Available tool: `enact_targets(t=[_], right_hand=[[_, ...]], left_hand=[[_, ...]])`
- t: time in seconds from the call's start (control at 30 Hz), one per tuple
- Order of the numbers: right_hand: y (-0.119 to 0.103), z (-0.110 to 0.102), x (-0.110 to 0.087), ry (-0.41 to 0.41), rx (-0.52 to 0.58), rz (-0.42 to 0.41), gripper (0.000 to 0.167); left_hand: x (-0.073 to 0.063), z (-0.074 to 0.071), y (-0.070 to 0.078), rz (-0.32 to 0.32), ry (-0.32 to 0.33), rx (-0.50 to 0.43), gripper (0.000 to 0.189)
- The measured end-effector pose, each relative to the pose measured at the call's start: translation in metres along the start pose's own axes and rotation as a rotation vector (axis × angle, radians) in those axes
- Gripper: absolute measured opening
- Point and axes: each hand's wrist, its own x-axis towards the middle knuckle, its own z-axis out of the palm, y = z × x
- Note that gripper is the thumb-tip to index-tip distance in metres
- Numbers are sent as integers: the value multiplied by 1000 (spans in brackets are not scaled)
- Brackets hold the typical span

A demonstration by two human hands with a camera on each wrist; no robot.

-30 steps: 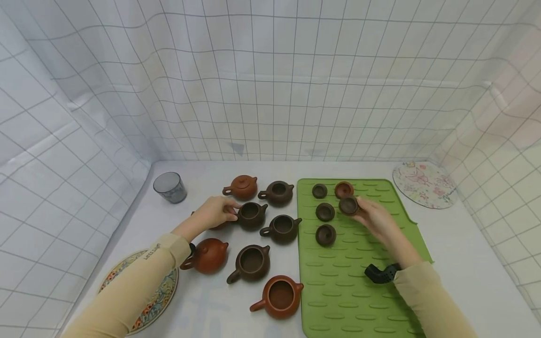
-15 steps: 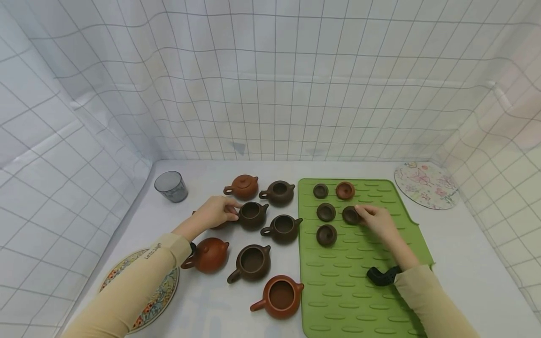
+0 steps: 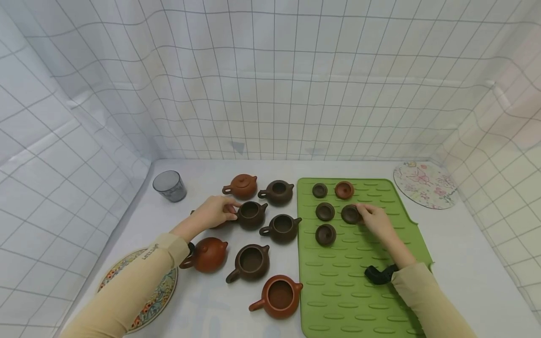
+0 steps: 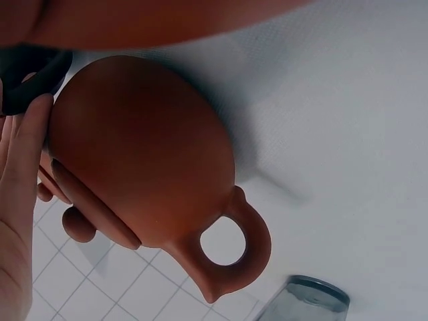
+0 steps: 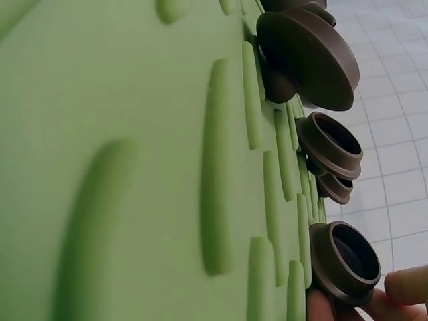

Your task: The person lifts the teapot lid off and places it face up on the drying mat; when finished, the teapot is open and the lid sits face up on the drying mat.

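Observation:
In the head view, my left hand (image 3: pixel 214 212) pinches the handle side of a dark brown lidless teapot (image 3: pixel 251 215). A reddish teapot (image 4: pixel 144 150) lies close to that hand in the left wrist view; from above, the hand mostly hides it. Over the green mat, my right hand (image 3: pixel 377 224) pinches the edge of a dark brown teapot lid (image 3: pixel 351 214). This lid is upside down on the mat, hollow side up, with fingertips (image 5: pixel 406 286) against its rim. Several other lids lie upside down beside it, among them a dark lid (image 3: pixel 325 211) and a reddish lid (image 3: pixel 344 190).
Other teapots stand left of the green ribbed mat (image 3: pixel 338 291), including a lidless reddish teapot (image 3: pixel 281 296) and a lidded orange teapot (image 3: pixel 243 187). A glass (image 3: pixel 170 186) is at back left. A patterned plate (image 3: pixel 162 293) lies under my left sleeve; a round flowered mat (image 3: pixel 424 184) is back right.
My right hand has brought the dark lid down onto the mat, nearer to me than the reddish lid. My left hand stays on the same teapot.

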Motion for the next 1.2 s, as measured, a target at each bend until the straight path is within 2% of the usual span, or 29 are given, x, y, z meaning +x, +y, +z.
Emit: enact_targets(t=[0.2,0.33,0.5,0.63,0.8,1.0,1.1,1.2], right_hand=[[-3,-4,3,41,-78,-16,53],[-11,-7,4,53,-107,-36,52],[-38,-9,5,39,-128,-72,58],[-69,-2,12,44,-125,-146,55],[-117,24,27,5,-72,-281,41],[-175,71,51,-48,-62,-405,33],[-196,97,60,-89,-83,-453,30],[-210,119,66,-140,-91,-459,29]], left_hand=[[-1,-2,2,3,-15,16,37],[-3,-9,2,50,20,16,38],[-6,-30,3,98,103,2,33],[-3,-47,2,54,147,-24,31],[9,-54,-8,-9,168,-48,32],[24,-51,-24,-71,197,-95,31],[31,-48,-29,-99,198,-114,31],[36,-45,-31,-110,189,-124,32]])
